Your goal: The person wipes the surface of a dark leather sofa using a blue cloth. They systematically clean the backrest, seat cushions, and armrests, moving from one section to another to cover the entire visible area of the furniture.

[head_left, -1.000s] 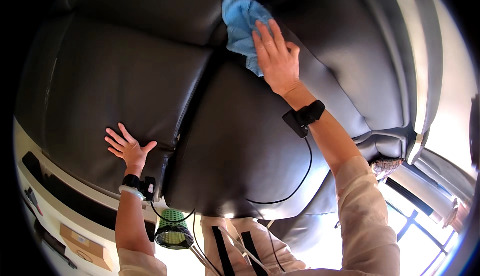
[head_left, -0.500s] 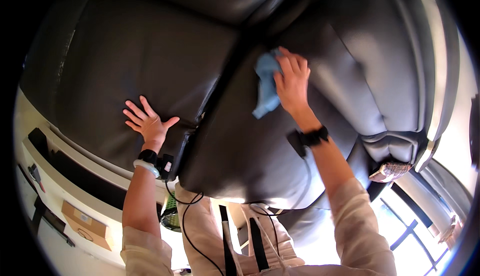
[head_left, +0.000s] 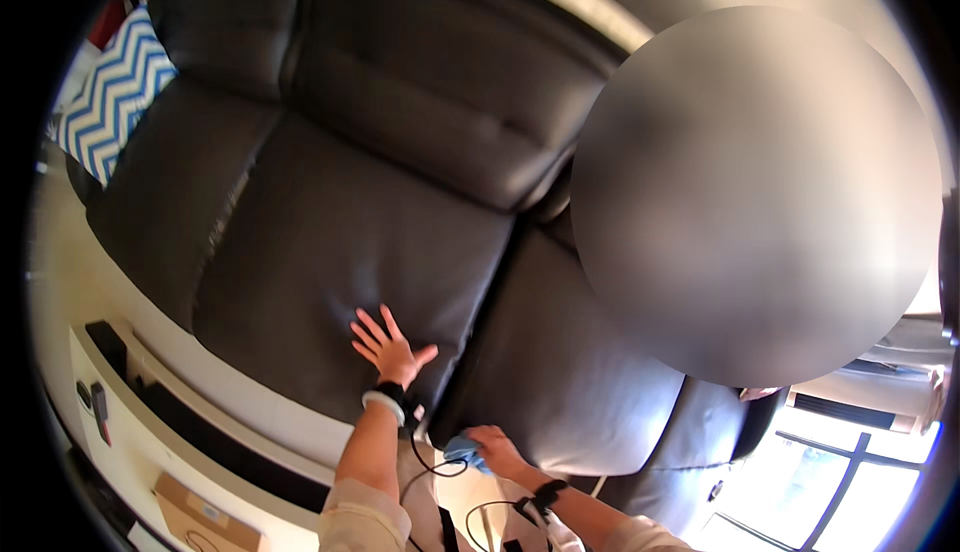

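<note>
With fingers spread, my left hand [head_left: 395,354] rests flat on a dark leather sofa seat [head_left: 330,232], near the gap between two cushions. A black strap and a pale bracelet circle that wrist. My right hand [head_left: 497,450] is drawn in close to my body at the front edge of the neighbouring seat cushion [head_left: 560,352]. Its fingers are closed on a bunched blue cloth [head_left: 468,455]. A black strap with a cable sits on the right wrist.
A blue-and-white zigzag cushion [head_left: 118,97] leans at the sofa's far left end. Along the left stands a pale cabinet [head_left: 125,402] with a cardboard box [head_left: 205,514]. Black cables [head_left: 432,467] hang before my legs. A large blurred circle hides the right part; a window [head_left: 810,472] lies below it.
My right hand has pulled the blue cloth back from the middle of the seat to its front edge. The view has swung, showing more sofa leftward. My left hand stays spread on the seat.
</note>
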Available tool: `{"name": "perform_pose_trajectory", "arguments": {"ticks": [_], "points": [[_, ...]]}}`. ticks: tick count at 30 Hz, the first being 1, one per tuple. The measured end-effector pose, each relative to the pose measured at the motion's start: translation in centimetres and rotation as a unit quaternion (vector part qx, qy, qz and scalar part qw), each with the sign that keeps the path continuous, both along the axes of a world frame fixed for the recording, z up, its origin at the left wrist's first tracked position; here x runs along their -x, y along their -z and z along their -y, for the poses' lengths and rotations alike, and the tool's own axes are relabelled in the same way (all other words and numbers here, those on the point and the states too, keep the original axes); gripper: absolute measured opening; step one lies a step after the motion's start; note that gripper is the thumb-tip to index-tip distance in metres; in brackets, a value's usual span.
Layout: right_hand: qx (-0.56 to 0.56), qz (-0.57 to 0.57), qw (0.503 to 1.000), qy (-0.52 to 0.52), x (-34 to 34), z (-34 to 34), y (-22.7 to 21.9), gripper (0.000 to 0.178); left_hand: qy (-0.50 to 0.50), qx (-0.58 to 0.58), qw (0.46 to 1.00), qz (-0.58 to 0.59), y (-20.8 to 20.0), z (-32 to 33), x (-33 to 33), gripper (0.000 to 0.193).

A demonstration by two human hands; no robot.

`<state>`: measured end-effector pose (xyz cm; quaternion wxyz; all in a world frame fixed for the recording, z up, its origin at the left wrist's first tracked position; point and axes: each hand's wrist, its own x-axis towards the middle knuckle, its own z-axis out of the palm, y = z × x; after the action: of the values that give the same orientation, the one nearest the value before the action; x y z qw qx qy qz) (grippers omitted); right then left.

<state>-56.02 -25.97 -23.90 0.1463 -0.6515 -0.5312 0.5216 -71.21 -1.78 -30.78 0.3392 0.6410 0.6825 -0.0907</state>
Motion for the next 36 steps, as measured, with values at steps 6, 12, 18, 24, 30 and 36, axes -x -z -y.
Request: {"name": "perform_pose_trajectory", "arguments": {"ticks": [6,12,18,24,30,36], "points": [[0.132,-0.184,0.861,0.456,-8.0,-8.8,-9.5,0.018,0.078,0.100,0.981,0.144,-4.7,-1.8,8.6,0.105],[-0.169,-0.256,0.813,0.495,-18.2,-27.3,-24.7,0.022,0.062,-0.038,0.979,0.192,-14.4,-4.5,11.2,0.084],[-0.572,0.104,0.717,0.383,-23.2,-46.8,-37.8,0.024,0.064,-0.192,0.951,0.232,-24.8,-9.3,12.3,0.071],[-0.390,0.524,0.729,0.202,-30.4,-55.5,-31.3,0.053,0.124,-0.225,0.942,0.217,-33.4,-15.5,3.6,0.067],[-0.392,0.478,0.761,0.197,-31.4,-62.2,-32.8,0.083,0.194,-0.280,0.930,0.137,-40.2,-24.9,-2.1,0.066],[-0.381,0.510,0.742,0.210,-34.2,-64.4,-32.8,0.070,0.283,-0.359,0.873,0.170,-42.6,-36.3,-14.3,0.074]]}}
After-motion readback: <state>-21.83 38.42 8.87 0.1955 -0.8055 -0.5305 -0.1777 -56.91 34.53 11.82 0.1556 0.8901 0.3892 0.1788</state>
